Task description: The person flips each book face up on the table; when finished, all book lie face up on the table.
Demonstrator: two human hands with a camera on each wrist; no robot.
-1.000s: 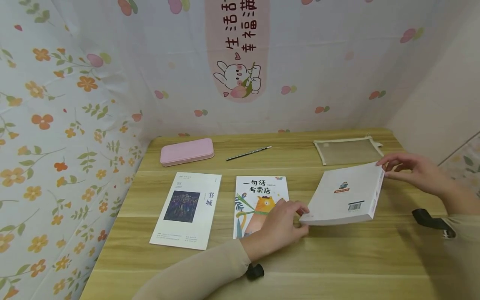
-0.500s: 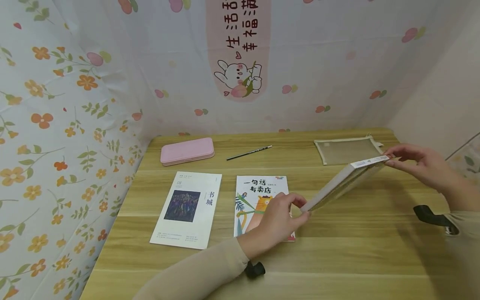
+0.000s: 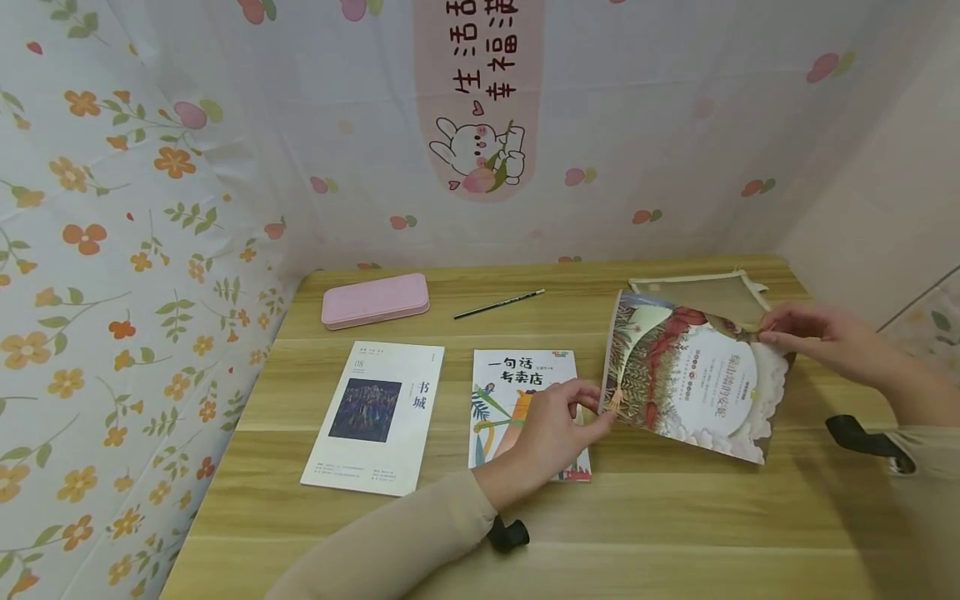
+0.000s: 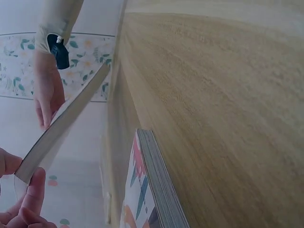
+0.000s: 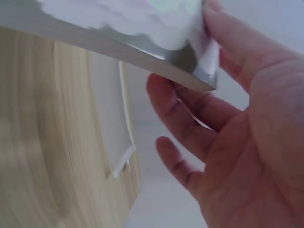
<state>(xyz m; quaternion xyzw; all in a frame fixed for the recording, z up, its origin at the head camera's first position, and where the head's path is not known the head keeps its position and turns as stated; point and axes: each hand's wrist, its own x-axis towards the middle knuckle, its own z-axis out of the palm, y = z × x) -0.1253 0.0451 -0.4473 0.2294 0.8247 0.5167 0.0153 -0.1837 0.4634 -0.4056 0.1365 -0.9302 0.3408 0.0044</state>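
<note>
A picture book [image 3: 693, 379] with a colourful cover is held tilted above the right side of the table. The cover lettering appears turned over. My left hand [image 3: 551, 425] pinches its left edge between thumb and fingers. At the upper right corner, my right hand [image 3: 832, 342] grips it, thumb on the cover side. In the left wrist view the book [image 4: 61, 126] slants between both hands. The right wrist view shows the thumb above the book's corner [image 5: 180, 66] and fingers beneath. Below my left hand lies a second book [image 3: 510, 383] with an orange animal, partly hidden by that hand.
On the wooden table [image 3: 637, 533] a white book [image 3: 371, 417] lies at the left. Behind are a pink case [image 3: 375, 302], a black pencil [image 3: 498, 305] and a mesh zip pouch [image 3: 705, 290], partly covered by the held book. Patterned cloth [image 3: 337, 125] hangs behind.
The held book has turned over between my hands, from its white back with a barcode, past edge-on, to its colourful cover. Both hands keep their grip in nearly the same places.
</note>
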